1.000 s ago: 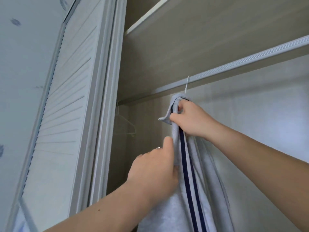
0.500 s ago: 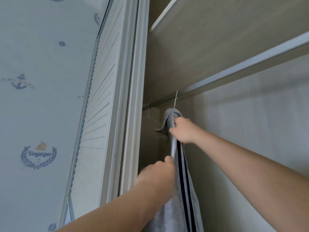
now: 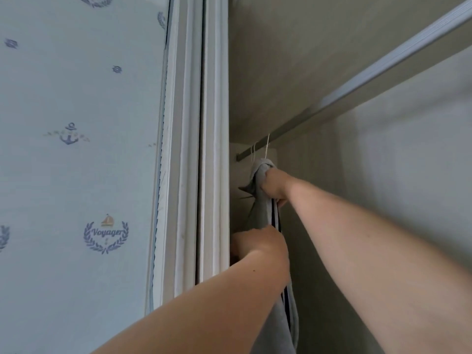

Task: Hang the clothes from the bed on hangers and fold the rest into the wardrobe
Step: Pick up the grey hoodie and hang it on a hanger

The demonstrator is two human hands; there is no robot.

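A grey garment with dark blue stripes (image 3: 260, 200) hangs from a thin white hanger hook (image 3: 267, 146) on the wardrobe rail (image 3: 383, 65), at the rail's far left end. My right hand (image 3: 274, 186) is shut on the garment's top, just under the hook. My left hand (image 3: 260, 245) grips the fabric lower down, partly hidden behind the door frame. The garment's lower part trails down behind my left forearm.
The white wardrobe door frame (image 3: 201, 139) stands just left of the garment. A second empty hanger hook (image 3: 252, 150) sits on the rail beside it. A shelf underside (image 3: 293, 60) runs above the rail. Pale blue nautical wallpaper (image 3: 76, 149) fills the left.
Both hands have slid the hanging garment leftward along the rail toward the wardrobe's left wall, and the view has turned left with them. The grips have not changed.
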